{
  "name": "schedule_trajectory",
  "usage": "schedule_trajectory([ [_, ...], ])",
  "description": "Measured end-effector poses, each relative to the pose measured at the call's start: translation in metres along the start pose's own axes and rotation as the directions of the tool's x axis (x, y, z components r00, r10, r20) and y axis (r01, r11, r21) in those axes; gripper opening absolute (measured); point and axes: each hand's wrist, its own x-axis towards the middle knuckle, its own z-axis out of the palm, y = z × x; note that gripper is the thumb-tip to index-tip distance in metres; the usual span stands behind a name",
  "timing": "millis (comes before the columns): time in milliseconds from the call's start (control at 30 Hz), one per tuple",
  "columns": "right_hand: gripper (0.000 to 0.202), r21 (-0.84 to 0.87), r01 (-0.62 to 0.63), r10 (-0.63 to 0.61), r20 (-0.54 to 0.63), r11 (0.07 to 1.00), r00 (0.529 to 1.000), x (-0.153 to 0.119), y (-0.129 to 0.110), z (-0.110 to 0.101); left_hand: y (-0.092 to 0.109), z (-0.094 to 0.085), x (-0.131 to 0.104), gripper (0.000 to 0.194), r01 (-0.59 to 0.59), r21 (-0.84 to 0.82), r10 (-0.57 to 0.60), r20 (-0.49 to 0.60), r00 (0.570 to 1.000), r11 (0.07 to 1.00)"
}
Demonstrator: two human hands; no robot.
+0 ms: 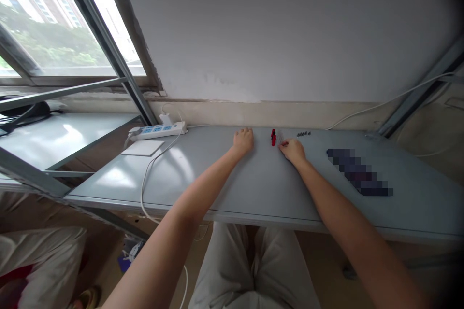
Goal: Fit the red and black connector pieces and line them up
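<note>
On the grey tabletop [268,183], a small red and black object [273,137] lies between my two hands. My left hand [243,140] rests to its left with the fingers curled on the surface; whether anything is under them is hidden. To its right, my right hand [293,150] has thumb and forefinger pinched together at a small clear item [280,138], too faint to make out. Several small dark pieces [303,133] lie in a short row beyond my right hand.
A white power strip [163,129] with plugs and a white flat square [143,147] sit at the left. A white cable [145,183] hangs over the front edge. A dark pixelated item [358,174] lies at the right. Metal posts stand at both ends; another person's leg [58,260] shows lower left.
</note>
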Motion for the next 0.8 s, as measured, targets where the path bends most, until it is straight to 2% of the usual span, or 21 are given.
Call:
schedule_trajectory([
  [67,0.022,0.003,0.004,-0.004,0.012,1.0,1.0,0.0,-0.001,-0.001,-0.003,0.0,0.0,0.036,0.046,-0.035,-0.044,0.062,0.997,0.998],
  [167,0.024,-0.003,0.006,-0.006,0.024,1.0,1.0,0.0,-0.001,-0.001,-0.005,-0.005,-0.002,0.028,0.102,-0.09,-0.094,0.09,0.991,0.991],
  [267,0.024,-0.022,0.009,-0.008,0.035,1.0,0.999,0.001,-0.001,-0.002,-0.007,-0.008,-0.004,0.018,0.162,-0.188,-0.155,0.054,0.986,0.969],
  [333,0.024,-0.043,0.018,-0.016,0.041,0.999,0.999,0.0,0.0,-0.004,-0.009,-0.007,-0.007,0.014,0.172,-0.332,-0.181,0.004,0.984,0.927],
  [433,0.022,-0.092,0.04,-0.035,0.057,0.995,0.998,-0.003,-0.003,-0.007,-0.009,-0.002,-0.016,0.018,0.136,-0.59,-0.178,-0.013,0.984,0.796],
  [533,0.018,-0.066,0.091,-0.086,0.083,0.994,0.993,-0.01,-0.012,-0.013,-0.005,0.003,-0.029,0.019,0.166,-0.79,-0.2,0.056,0.978,0.59],
  [667,0.031,0.221,0.188,-0.214,0.098,0.957,0.972,-0.019,-0.032,-0.017,0.004,0.002,-0.042,0.014,0.191,-0.901,-0.194,0.123,0.973,0.39],
  [800,0.039,0.473,0.138,-0.259,0.201,0.87,0.945,-0.026,-0.046,-0.016,0.01,-0.001,-0.045,0.013,0.155,-0.943,-0.113,0.126,0.986,0.296],
])
